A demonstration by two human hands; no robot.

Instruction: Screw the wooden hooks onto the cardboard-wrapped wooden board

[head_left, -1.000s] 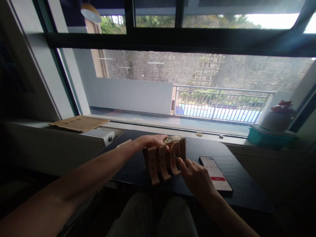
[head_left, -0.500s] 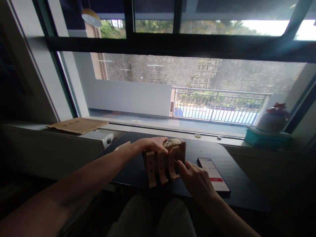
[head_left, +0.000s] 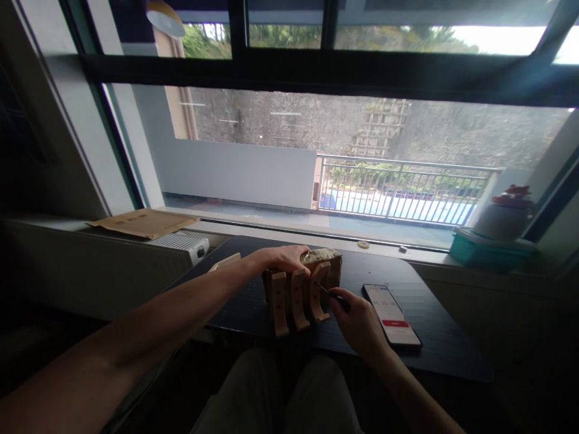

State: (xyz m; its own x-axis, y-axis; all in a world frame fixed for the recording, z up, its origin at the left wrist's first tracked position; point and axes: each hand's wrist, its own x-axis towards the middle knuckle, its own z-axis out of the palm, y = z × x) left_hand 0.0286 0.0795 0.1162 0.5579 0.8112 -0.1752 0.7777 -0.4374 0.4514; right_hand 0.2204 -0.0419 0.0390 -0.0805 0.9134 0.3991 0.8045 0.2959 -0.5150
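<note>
A brown box-like block [head_left: 335, 274], with clear shiny wrap on its top, stands on the dark table. Three curved wooden hooks line its near side: a left hook [head_left: 279, 304], a middle hook [head_left: 299, 301] and a right hook [head_left: 316, 304], with small dark holes or screws in them. My left hand [head_left: 289, 258] is closed over the block's top edge; some of its fingers are hidden behind. In my right hand [head_left: 359, 319] is a screwdriver [head_left: 340, 299], its thin shaft pointing left to the upper part of the right hook. Whether a screw sits at the tip is too small to tell.
To the right lies a phone [head_left: 392, 316] with a timer on its screen. A pale wooden piece [head_left: 226, 261] is on the table [head_left: 434, 337] behind my left forearm. On the sill are a tape roll [head_left: 363, 245] and a teal box [head_left: 479, 248]. A brown envelope [head_left: 145, 223] lies by the heater [head_left: 183, 242].
My right fingers have shifted on the screwdriver, so more of its dark handle and shaft shows. My left hand still holds the block. The whole view has tilted slightly.
</note>
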